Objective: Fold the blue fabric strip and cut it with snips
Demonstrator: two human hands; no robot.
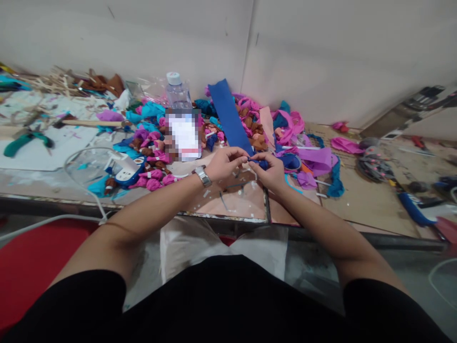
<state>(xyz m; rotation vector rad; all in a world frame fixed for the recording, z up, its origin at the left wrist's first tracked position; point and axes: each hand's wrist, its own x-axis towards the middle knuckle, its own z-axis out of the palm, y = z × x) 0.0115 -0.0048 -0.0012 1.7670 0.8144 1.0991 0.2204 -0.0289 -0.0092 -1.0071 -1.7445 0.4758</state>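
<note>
Two hands working one dark blue cloth piece (263, 164), just in from the table's (232, 205) near edge, about mid-length. Right hand (269, 172): thumb and fingers closed on the piece. Left hand (225, 164): thumb and index pinched on its left end, fingertips meeting the right's. Silver watch (203, 177) on left wrist.

Wide blue strip (228, 114) runs from the table's far edge down to just behind the fingertips; can't tell if it joins the held piece. Pink strip (267, 126) right of it. Knotted cloth bits, mostly pink, brown and teal, heaped on both sides. Lit phone (185, 136) left of the blue strip, bottle (178, 95) behind it toward the far edge. White-and-blue socket block (129, 172) near the near edge, left of the hands. Hammer (93, 123) and green-handled pliers (21, 143) toward the table's left end.
</note>
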